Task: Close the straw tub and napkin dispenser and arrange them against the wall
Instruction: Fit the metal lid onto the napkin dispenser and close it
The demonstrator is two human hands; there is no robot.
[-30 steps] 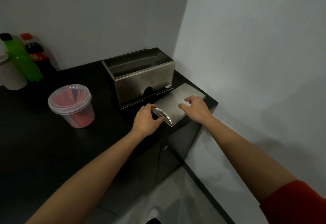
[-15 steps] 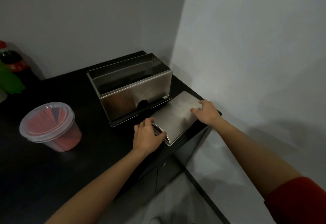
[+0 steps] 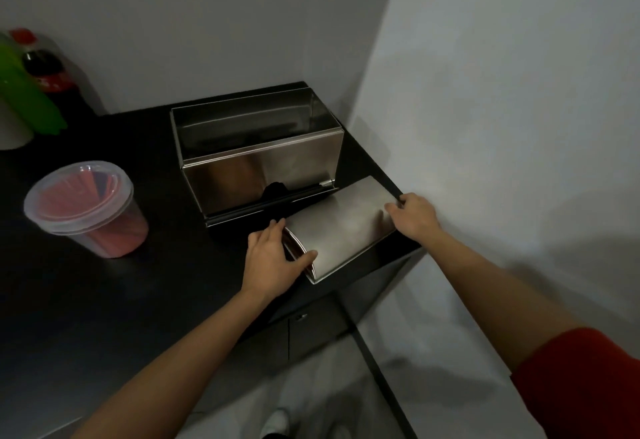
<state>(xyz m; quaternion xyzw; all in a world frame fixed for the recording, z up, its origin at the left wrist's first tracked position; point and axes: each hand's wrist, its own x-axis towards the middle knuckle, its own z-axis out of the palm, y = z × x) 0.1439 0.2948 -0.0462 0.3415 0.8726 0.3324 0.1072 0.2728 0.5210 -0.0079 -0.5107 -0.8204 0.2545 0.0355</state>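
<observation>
The steel napkin dispenser [image 3: 263, 168] stands open-topped on the black counter [image 3: 104, 300], in the corner near the right wall. Its curved steel lid [image 3: 341, 231] lies flat on the counter in front of it. My left hand [image 3: 273, 262] grips the lid's near left end, thumb over the top. My right hand [image 3: 414, 217] holds the lid's far right end beside the wall. The clear straw tub [image 3: 86, 210], full of red straws, sits to the left with its lid on.
A green bottle [image 3: 24, 96], a cola bottle [image 3: 45, 64] and a white object stand at the back left against the wall. The counter's edge runs just under the lid, with cabinet doors [image 3: 311, 328] and floor below.
My right hand has slid from the lid's top to its far right end. My left hand has closed further around the near end. The head view has shifted closer.
</observation>
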